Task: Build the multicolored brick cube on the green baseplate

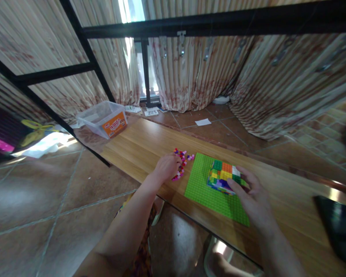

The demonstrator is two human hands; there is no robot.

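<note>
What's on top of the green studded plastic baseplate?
A multicoloured block of plastic bricks, gripped by the right hand, appears to rest on the green baseplate; the surface beneath the block is covered.

The wooden bench (150, 134) carries a green baseplate (200, 177) under the right grip (253, 196), pink and red pieces (183, 163) at the left grip (167, 167), a dark slab (338, 223) right of both

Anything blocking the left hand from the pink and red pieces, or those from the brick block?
Nothing visible. The left hand is at the pink and red pieces; between them and the brick block lies only tabletop and green baseplate. The right hand holds the block's right side.
</note>
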